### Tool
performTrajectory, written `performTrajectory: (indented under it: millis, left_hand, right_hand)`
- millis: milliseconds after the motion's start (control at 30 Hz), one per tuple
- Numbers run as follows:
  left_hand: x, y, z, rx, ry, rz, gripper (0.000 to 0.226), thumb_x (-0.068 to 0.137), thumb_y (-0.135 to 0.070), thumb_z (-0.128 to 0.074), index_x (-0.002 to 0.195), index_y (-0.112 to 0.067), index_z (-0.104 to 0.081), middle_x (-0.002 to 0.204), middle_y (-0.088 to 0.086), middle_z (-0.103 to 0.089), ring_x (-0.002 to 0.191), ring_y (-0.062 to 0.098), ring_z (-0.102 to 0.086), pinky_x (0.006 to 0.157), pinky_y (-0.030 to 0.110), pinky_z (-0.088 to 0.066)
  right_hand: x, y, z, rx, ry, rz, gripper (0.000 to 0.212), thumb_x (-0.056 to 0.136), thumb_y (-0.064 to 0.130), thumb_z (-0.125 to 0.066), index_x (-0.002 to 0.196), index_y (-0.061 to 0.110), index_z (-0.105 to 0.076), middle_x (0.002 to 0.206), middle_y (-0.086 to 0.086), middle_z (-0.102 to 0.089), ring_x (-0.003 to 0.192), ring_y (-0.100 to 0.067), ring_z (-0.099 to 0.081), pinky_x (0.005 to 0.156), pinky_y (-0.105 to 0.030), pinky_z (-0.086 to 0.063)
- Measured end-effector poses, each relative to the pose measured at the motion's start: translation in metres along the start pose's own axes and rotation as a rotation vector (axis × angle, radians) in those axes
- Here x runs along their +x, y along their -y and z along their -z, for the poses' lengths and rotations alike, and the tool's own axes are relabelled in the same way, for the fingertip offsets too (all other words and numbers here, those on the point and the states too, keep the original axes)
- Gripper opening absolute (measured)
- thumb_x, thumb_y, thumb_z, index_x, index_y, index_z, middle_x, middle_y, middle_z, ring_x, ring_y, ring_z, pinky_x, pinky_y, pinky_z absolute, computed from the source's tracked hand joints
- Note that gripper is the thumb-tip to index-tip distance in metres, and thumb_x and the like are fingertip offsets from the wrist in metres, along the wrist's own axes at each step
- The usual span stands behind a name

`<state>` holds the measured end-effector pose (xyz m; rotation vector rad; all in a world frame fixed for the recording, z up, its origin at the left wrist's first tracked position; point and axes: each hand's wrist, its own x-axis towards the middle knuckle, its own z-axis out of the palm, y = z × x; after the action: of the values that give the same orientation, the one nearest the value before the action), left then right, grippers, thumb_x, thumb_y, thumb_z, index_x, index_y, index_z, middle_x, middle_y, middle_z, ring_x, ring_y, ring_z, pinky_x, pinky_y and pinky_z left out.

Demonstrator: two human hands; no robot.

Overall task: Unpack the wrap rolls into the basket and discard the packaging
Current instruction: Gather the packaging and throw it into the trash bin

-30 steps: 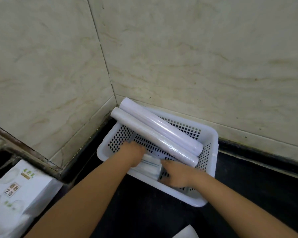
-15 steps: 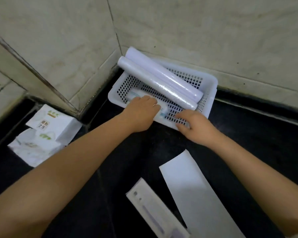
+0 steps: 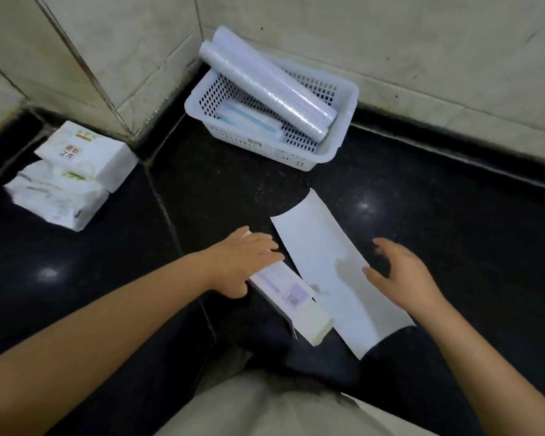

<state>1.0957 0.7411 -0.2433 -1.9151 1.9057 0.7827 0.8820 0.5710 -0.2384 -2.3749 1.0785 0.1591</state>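
Observation:
Two wrap rolls (image 3: 268, 81) lie slanted across the white perforated basket (image 3: 343, 133) in the wall corner, their far ends propped on its rim. A flat pack with a blue stripe (image 3: 249, 121) lies on the basket floor beneath them. Nearer me, a long white packaging box (image 3: 291, 297) lies on the dark floor. My left hand (image 3: 249, 262) rests on its far end with fingers extended. My right hand (image 3: 403, 272) hovers open above a white paper sheet (image 3: 337, 272) and holds nothing.
Two white tissue packs (image 3: 73, 177) are stacked at the left beside a wall corner. Marble walls close off the back and left. The floor is dark polished stone (image 3: 453, 199). My light trouser leg (image 3: 265, 410) fills the bottom middle.
Both hands have pulled back from the basket toward me. My left hand now lies on the packaging box and my right hand is over the paper sheet. The view has tilted down.

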Motion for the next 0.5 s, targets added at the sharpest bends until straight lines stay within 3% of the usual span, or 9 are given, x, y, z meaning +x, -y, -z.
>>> performTrajectory:
  millis: [100, 233, 367, 500]
  left_hand:
    - [0.009, -0.008, -0.004, 0.104, -0.019, 0.018, 0.073, 0.087, -0.020, -0.054, 0.148, -0.015, -0.013, 0.154, 0.004, -0.021, 0.143, 0.018, -0.014, 0.119, 0.043, -0.004]
    - [0.020, -0.020, 0.008, 0.116, -0.130, -0.039, 0.055, 0.083, -0.022, -0.059, 0.134, -0.015, -0.038, 0.128, 0.004, -0.049, 0.119, 0.020, -0.045, 0.103, 0.031, -0.032]
    - [0.031, -0.046, 0.033, 0.072, -0.173, -0.089, 0.061, 0.078, -0.023, -0.068, 0.131, -0.013, -0.040, 0.129, 0.005, -0.046, 0.121, 0.021, -0.042, 0.098, 0.031, -0.040]
    - [0.057, -0.088, 0.065, 0.093, -0.229, -0.153, 0.068, 0.077, -0.033, -0.070, 0.134, -0.015, -0.037, 0.134, 0.003, -0.041, 0.124, 0.020, -0.036, 0.102, 0.032, -0.039]
  right_hand:
    - [-0.021, -0.017, -0.009, -0.066, 0.040, -0.133, 0.034, 0.080, 0.021, -0.065, 0.108, 0.003, -0.059, 0.103, -0.017, -0.064, 0.100, -0.033, -0.058, 0.075, -0.034, -0.044]
    - [-0.036, -0.028, -0.012, -0.073, -0.030, -0.209, 0.015, 0.082, 0.013, -0.058, 0.088, 0.004, -0.067, 0.094, -0.018, -0.069, 0.091, -0.035, -0.061, 0.077, -0.036, -0.048]
    - [-0.050, -0.042, 0.003, -0.036, -0.206, -0.245, 0.016, 0.083, 0.008, -0.054, 0.082, 0.002, -0.068, 0.085, -0.019, -0.070, 0.084, -0.037, -0.062, 0.063, -0.030, -0.040]
    - [-0.075, -0.081, 0.037, 0.032, -0.366, -0.331, 0.017, 0.084, 0.008, -0.053, 0.084, 0.003, -0.069, 0.087, -0.016, -0.071, 0.080, -0.031, -0.062, 0.062, -0.027, -0.038]
